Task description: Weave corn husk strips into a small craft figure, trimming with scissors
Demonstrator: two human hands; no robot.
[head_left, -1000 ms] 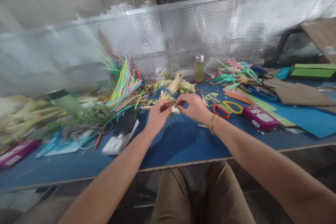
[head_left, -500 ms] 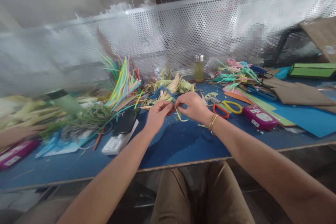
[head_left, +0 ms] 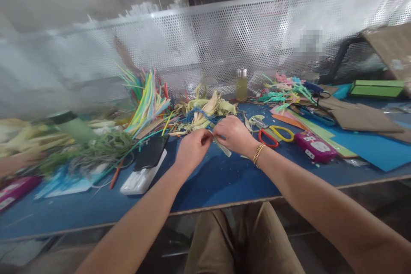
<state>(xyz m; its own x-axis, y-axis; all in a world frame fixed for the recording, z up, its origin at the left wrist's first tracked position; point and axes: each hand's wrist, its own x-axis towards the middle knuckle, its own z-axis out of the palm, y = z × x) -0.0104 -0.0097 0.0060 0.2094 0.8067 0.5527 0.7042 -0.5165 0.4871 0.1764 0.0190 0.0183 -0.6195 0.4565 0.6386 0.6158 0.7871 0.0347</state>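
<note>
Above the blue tabletop (head_left: 224, 184), my left hand (head_left: 194, 145) and my right hand (head_left: 233, 133) meet fingertip to fingertip, both closed in a pinch. Between them is a thin pale green strip (head_left: 224, 149) that looks like corn husk; its loose end hangs below my right fingers. The exact grip is partly hidden by the fingers. Just behind the hands lies a pile of pale husks (head_left: 208, 113) with blue string (head_left: 195, 114) across it. To the right of my right hand are scissors (head_left: 281, 132) with red and yellow handles.
A magenta device (head_left: 315, 147) and coloured paper (head_left: 372, 147) lie right. A black phone (head_left: 150, 153) rests on a white case (head_left: 141, 180) at left, near grey-green string (head_left: 109, 150) and pipe cleaners (head_left: 147, 102). A bottle (head_left: 242, 85) stands behind. Another person's hand (head_left: 17, 162) is far left.
My left hand has turned, its knuckles now more upward. The strip's loose end hangs differently, wider and straighter. The whole view has shifted slightly.
</note>
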